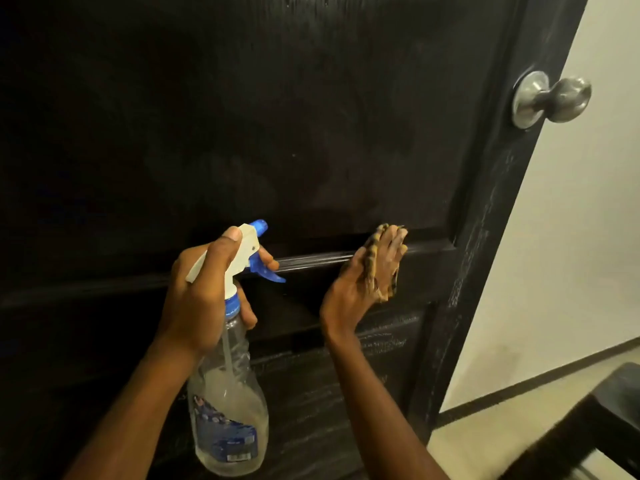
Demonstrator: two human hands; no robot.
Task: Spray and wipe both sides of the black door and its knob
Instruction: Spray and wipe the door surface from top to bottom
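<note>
I see left hand (204, 289) gripping spray bottle (227, 393); right hand (367, 275) flat, pressing cloth (375, 263) on door (277, 116) rail (below knob (550, 98)).

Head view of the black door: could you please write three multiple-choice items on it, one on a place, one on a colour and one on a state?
1. Where is the knob relative to the right hand?
A. above and to its right
B. below it
C. to its left

2. What colour is the trigger of the spray bottle?
A. red
B. blue
C. green

3. What is the right hand doing?
A. hanging idle
B. pressing a cloth flat on the door
C. gripping the knob

Key:
1 A: the knob sits at the door's upper right edge.
2 B: the trigger by the left hand is blue.
3 B: straight fingers hold the striped cloth against the door.
</note>
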